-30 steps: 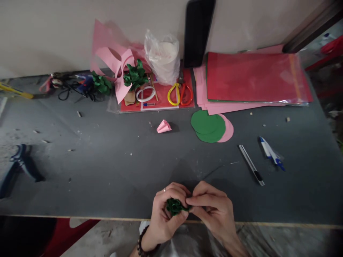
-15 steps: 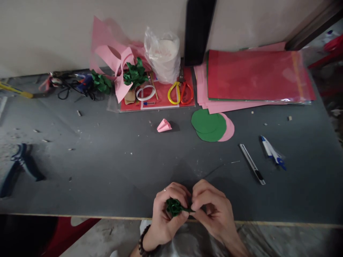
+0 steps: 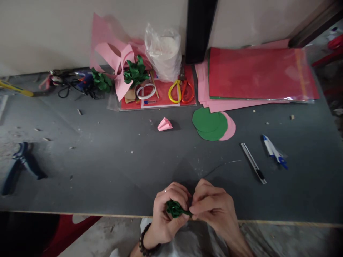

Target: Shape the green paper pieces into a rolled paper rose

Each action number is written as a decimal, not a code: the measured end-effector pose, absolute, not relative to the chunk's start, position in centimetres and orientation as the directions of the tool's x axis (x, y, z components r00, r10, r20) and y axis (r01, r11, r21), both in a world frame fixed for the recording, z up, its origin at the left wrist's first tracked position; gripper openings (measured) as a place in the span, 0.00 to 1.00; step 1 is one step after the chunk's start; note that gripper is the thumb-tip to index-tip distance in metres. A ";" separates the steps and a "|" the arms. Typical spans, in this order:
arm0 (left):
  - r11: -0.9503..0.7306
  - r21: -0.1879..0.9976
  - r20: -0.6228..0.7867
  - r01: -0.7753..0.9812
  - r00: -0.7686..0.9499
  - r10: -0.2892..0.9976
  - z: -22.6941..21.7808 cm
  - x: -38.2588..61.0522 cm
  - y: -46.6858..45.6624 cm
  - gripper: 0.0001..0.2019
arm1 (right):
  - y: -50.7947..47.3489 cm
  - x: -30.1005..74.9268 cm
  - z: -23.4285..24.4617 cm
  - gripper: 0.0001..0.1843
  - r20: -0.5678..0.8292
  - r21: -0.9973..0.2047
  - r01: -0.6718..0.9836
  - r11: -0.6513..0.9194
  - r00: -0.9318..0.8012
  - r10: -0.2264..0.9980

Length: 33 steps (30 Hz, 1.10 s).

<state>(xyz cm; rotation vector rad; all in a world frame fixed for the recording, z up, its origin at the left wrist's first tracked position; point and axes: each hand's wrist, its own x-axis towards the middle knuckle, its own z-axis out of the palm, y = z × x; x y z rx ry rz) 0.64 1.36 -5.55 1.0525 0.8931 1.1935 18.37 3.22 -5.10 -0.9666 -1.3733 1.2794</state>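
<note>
Low over the table's front edge, my left hand (image 3: 170, 210) is closed around a green paper flower (image 3: 174, 208) with ruffled, crumpled petals. Its twisted stem end points right, where the thumb and fingers of my right hand (image 3: 213, 207) pinch it. The fingertips of both hands nearly meet there and hide the tip of the stem. A thin dark wire (image 3: 218, 166) with a pale tip runs over the tabletop just beyond my right hand. Farther off lies a small folded pink paper cone (image 3: 164, 124). Green paper circles (image 3: 209, 123) overlap a pink one (image 3: 229, 126) to its right.
A utility knife (image 3: 253, 163) and a blue-and-white compass (image 3: 274, 151) lie at right. Dark-handled pliers (image 3: 23, 166) are at far left. Along the wall stand red and pink sheets (image 3: 259, 75), yellow-and-red-handled pliers (image 3: 180, 91), a bagged white roll (image 3: 166, 53) and green paper flowers (image 3: 135, 73).
My right hand's fingers have closed nearer to my left hand along the flower's stem, so less of the stem shows. The view has shifted very slightly.
</note>
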 end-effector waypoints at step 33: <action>-0.033 0.977 0.075 -0.212 0.197 0.978 -6.2 -0.5 1.1 0.10 | 3.2 17.9 -5.1 0.11 0.378 -0.924 0.016 0.383 -0.131 0.917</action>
